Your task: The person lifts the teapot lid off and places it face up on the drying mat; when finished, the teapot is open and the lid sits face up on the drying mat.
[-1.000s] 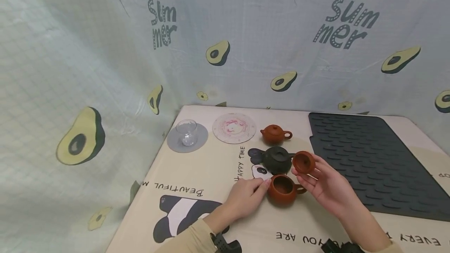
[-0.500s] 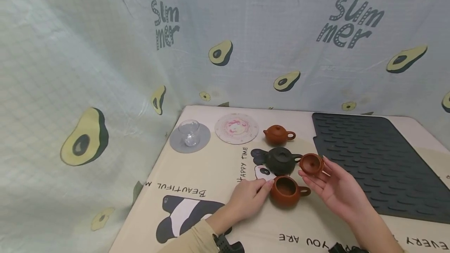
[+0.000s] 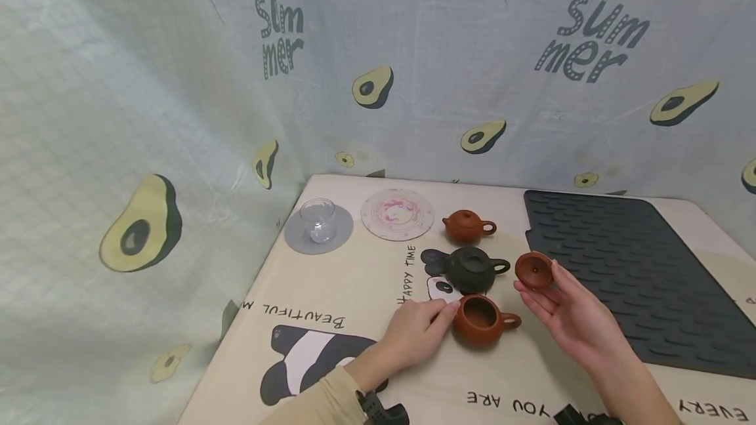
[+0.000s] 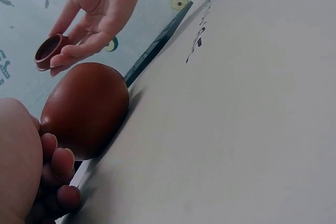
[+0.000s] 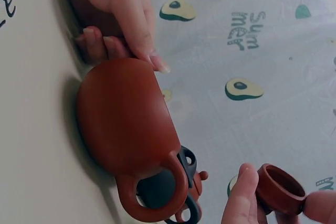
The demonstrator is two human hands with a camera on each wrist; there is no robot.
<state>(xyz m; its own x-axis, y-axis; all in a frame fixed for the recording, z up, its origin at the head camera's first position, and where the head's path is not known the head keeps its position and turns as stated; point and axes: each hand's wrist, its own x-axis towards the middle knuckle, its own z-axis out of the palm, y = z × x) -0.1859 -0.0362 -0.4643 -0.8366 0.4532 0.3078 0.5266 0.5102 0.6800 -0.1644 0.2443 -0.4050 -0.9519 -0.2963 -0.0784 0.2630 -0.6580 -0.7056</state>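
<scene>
A reddish-brown clay teapot (image 3: 476, 324) stands lidless on the cloth, its dark inside showing and its handle to the right. My left hand (image 3: 420, 334) grips it at the left side, with thumb and index finger at the rim; the spout is hidden there. Up and to the right, my right hand (image 3: 575, 317) holds the small round teapot lid (image 3: 534, 270) by its edge in the air. Its hollow underside with a small central hole faces the head camera. In the right wrist view, the lid (image 5: 281, 187) sits between thumb and fingers.
Behind the open pot stand a dark teapot (image 3: 470, 269) and a smaller brown teapot (image 3: 465, 226). A glass cup (image 3: 319, 222) rests on a grey round mat (image 3: 295, 241), beside a pink-patterned disc (image 3: 398, 215). At right lies a black ridged mat (image 3: 626, 274).
My right hand has moved to the right with the lid, away from the dark teapot's handle, and the lid has turned its underside more towards the head camera. The left hand stays at the brown teapot.
</scene>
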